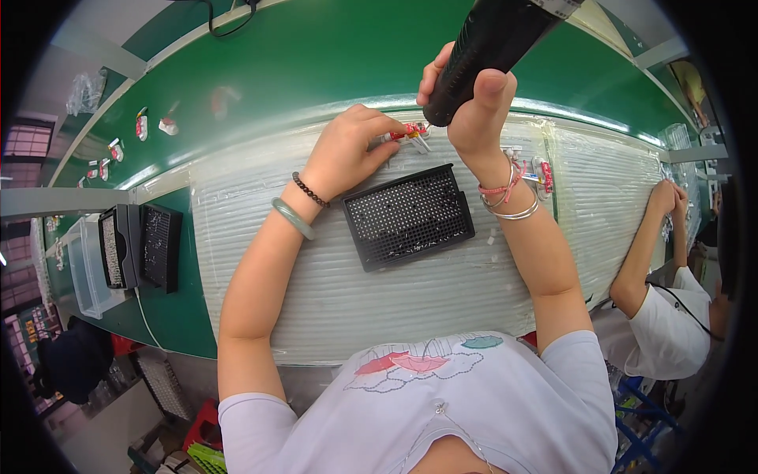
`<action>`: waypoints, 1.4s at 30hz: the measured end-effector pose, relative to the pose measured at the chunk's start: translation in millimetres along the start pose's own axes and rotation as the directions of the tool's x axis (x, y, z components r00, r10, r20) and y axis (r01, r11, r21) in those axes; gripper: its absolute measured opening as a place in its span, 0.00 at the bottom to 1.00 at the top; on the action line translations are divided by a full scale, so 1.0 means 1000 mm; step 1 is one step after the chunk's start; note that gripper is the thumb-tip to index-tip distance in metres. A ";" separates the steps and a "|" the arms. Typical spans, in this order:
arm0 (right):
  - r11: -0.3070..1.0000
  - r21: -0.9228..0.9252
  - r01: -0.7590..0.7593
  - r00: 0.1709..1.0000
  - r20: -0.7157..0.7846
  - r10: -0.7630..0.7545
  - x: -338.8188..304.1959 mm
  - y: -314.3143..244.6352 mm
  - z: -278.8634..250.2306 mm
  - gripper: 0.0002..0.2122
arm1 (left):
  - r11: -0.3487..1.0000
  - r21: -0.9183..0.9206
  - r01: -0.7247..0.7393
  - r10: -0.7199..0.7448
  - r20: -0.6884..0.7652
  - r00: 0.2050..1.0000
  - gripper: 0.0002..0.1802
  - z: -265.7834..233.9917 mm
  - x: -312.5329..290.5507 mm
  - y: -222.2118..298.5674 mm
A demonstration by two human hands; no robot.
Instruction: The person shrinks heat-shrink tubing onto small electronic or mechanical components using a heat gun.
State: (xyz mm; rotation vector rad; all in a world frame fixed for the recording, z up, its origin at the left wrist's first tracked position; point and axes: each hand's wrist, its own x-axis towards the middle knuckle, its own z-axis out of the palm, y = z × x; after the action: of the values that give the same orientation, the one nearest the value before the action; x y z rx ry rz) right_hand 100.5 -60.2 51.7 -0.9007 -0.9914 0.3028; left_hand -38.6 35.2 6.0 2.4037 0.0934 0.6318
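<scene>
My right hand (482, 110) is wrapped round a black, thick-barrelled electric screwdriver (482, 55), which slants down from the upper right. Its lower end is near a small red and white plastic part (412, 131). Thumb and forefinger of my left hand (354, 146) close on that part's left side, just beyond the tray. Between my forearms lies a black perforated tray (409, 217), its holes filled in the far portion with small shiny metal pieces. A few loose ones lie along its near side.
Similar red and white parts (543, 175) lie right of my right wrist, with others (141, 126) at the far left of the green bench. A black box (118, 245), another dark tray (160, 246) and a clear bin (87, 268) stand left. A co-worker (659, 316) sits at the right.
</scene>
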 end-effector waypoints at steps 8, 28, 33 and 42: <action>0.999 -0.007 -0.046 0.999 -0.014 0.046 -0.001 0.005 0.002 0.29 | 1.000 0.000 0.007 -0.007 -0.012 1.000 0.10 0.002 -0.001 0.000; 0.958 0.042 -0.283 0.958 -0.023 0.284 -0.007 -0.039 0.006 0.46 | 0.998 0.053 -0.031 0.034 -0.058 0.998 0.08 0.007 -0.003 -0.004; 0.934 0.055 -0.353 0.933 0.089 0.348 -0.046 -0.040 0.002 0.48 | 0.998 -0.002 -0.058 0.057 -0.042 0.997 0.08 0.005 -0.003 -0.004; 0.949 -0.013 -0.315 0.949 0.003 0.315 -0.055 -0.036 0.000 0.46 | 1.000 -0.016 -0.027 0.027 -0.030 0.999 0.08 0.004 -0.003 -0.005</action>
State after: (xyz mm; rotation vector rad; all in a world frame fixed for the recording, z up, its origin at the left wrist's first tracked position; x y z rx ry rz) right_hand 64.6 -114.5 46.9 -1.0713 -0.8527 0.5698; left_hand -38.6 35.8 -1.1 2.3837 0.0684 0.6782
